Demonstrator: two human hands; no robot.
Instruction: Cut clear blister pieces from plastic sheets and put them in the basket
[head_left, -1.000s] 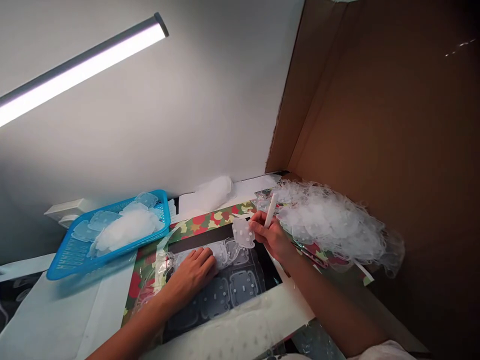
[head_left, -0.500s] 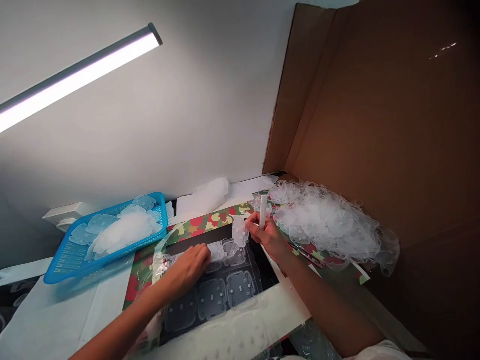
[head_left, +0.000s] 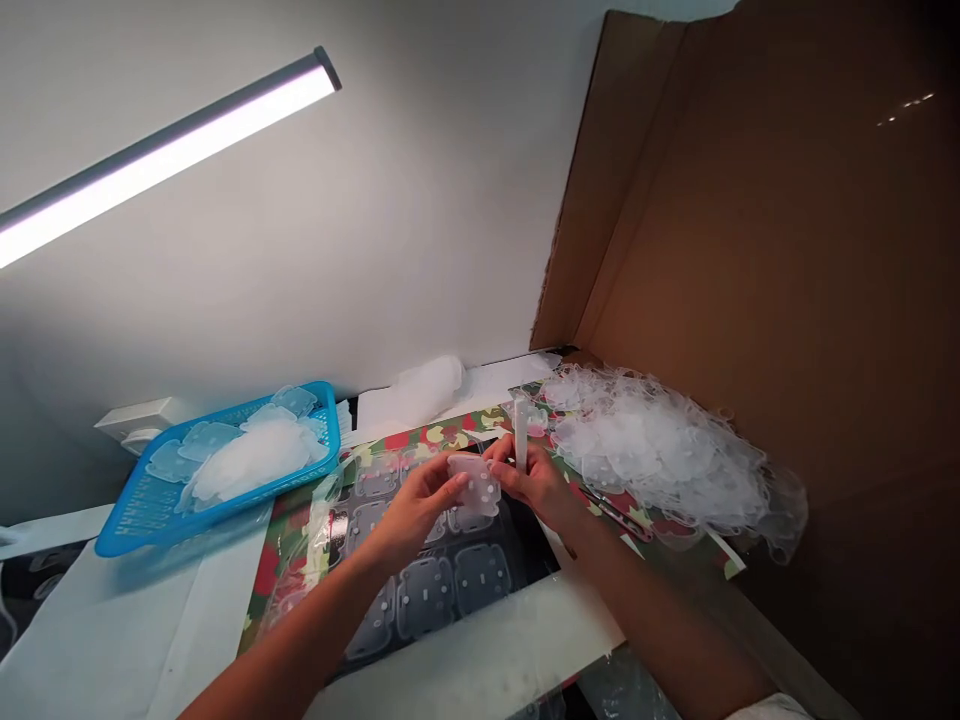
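A small translucent plastic piece (head_left: 474, 482) with several holes is held up between both hands above a clear moulded sheet (head_left: 435, 580) of like pieces on a dark mat. My left hand (head_left: 416, 505) pinches its left edge. My right hand (head_left: 529, 480) pinches its right edge and also grips a white stick-like tool (head_left: 520, 430) standing upright in the fist.
A blue basket (head_left: 135, 505) with several cut pieces sits at the left. A heap of clear plastic scrap (head_left: 660, 450) lies at the right against a tall cardboard wall (head_left: 750, 220). A camouflage-patterned cloth (head_left: 420, 440) covers the table; a strip lamp (head_left: 165, 140) hangs above.
My left hand has lifted off the moulded sheet and taken the left edge of the piece that my right hand was holding. The tool now stands more upright.
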